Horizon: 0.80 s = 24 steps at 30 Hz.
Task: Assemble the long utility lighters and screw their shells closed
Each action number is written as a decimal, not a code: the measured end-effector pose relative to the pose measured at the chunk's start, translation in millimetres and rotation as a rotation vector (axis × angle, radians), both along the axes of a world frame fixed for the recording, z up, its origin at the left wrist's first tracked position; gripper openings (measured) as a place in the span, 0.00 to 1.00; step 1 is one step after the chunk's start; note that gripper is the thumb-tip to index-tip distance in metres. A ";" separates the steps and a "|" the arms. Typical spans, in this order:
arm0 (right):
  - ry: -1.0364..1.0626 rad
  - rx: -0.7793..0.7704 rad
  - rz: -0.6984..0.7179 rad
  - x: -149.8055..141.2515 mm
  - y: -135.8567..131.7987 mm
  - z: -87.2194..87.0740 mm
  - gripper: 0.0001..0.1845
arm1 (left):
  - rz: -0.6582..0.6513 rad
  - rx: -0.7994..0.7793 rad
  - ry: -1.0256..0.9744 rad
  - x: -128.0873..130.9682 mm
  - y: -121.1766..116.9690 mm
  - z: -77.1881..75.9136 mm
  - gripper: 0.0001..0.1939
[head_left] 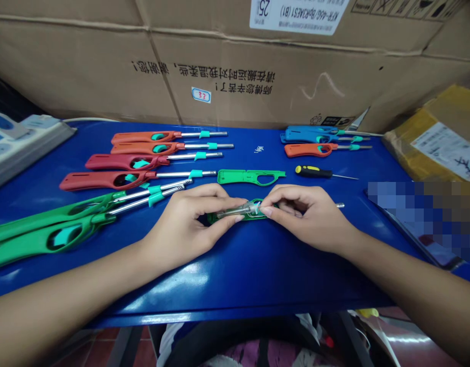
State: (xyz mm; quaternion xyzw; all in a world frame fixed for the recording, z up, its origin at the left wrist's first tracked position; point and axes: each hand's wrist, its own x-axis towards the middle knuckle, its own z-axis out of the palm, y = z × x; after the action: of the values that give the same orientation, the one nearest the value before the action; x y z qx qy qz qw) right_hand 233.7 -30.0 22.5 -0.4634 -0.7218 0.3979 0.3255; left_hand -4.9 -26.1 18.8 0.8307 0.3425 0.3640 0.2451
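My left hand (191, 216) pinches a clear plastic fuel tank (230, 211) between thumb and fingers. Close by on the right, the closed fingertips of my right hand (309, 216) grip a small pale part (257, 207) at the tank's end. Beneath the two hands lies a green lighter shell half (212, 218), largely covered by them. A metal tube tip (340, 205) sticks out past my right hand. Just behind, another green shell half (238, 177) rests on the blue table. A yellow-and-black screwdriver (314, 172) lies farther right.
Red and orange lighters (105, 181) and green ones (82, 224) lie at left. Blue lighters (309, 133) and an orange one (307, 150) sit back right. A large carton (105, 81) walls the rear. A power strip (32, 140) and taped box (403, 135) flank the table (173, 280).
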 end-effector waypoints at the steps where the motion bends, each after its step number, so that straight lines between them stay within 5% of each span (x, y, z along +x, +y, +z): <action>1: 0.001 -0.004 -0.003 0.3 0.1 0.1 0.07 | 0.000 0.007 0.004 -0.3 0.4 0.3 0.12; 24: 0.031 -0.056 -0.016 0.9 1.8 -1.6 0.10 | 0.017 -0.117 -0.014 2.3 -0.1 -1.4 0.10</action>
State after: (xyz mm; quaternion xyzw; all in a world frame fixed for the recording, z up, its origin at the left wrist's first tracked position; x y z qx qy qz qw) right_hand 234.6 -28.1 20.9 -0.4718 -0.7015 0.4225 0.3270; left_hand -2.6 -26.2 17.4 0.8096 0.3684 0.3510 0.2926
